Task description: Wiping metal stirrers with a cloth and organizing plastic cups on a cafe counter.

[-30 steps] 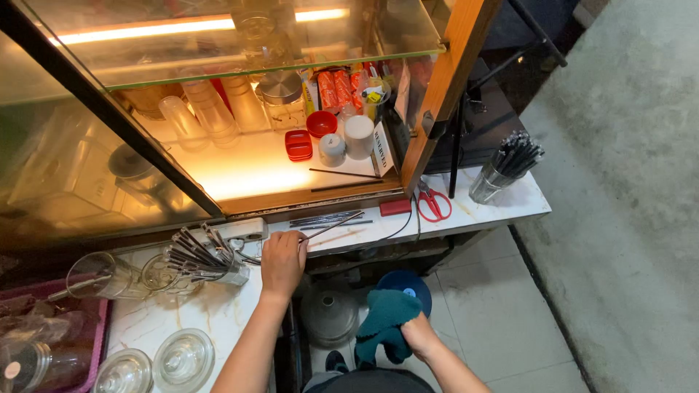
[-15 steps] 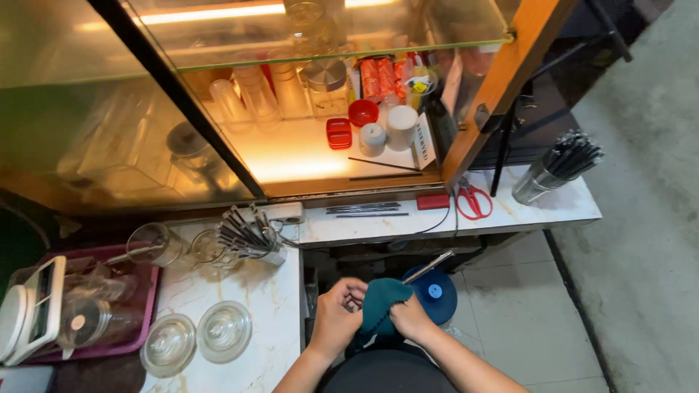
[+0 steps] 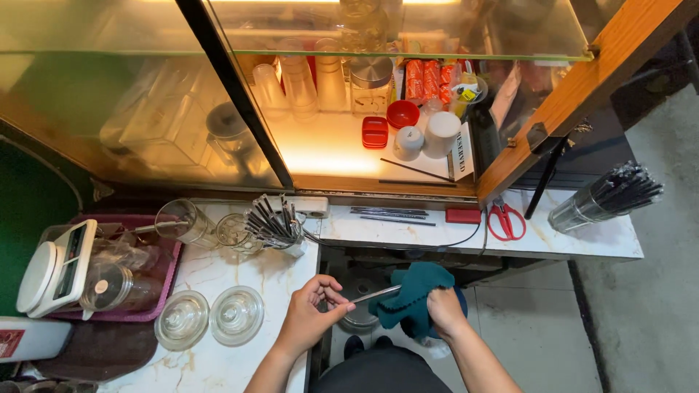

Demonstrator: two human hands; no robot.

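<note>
While the left hand (image 3: 309, 314) pinches one end of a thin metal straw (image 3: 373, 293), the right hand (image 3: 444, 311) is closed around a dark teal cloth (image 3: 409, 297) wrapped over the straw's other end, both held over the gap between the counters. Just up and left on the marble counter (image 3: 247, 273) a glass cup (image 3: 282, 233) is stuffed with more dark straws, with an empty-looking glass (image 3: 234, 231) and a tipped pitcher (image 3: 180, 220) beside it, plus two glass lids (image 3: 211, 318) near the left wrist. Far right there's a metal can (image 3: 579, 212) packed with straws too, red scissors (image 3: 504, 219) next to it, and the lit cabinet (image 3: 349, 145) holds stacked plastic cups (image 3: 302, 87), a red bowl (image 3: 402, 113) and white cups (image 3: 441, 134).
</note>
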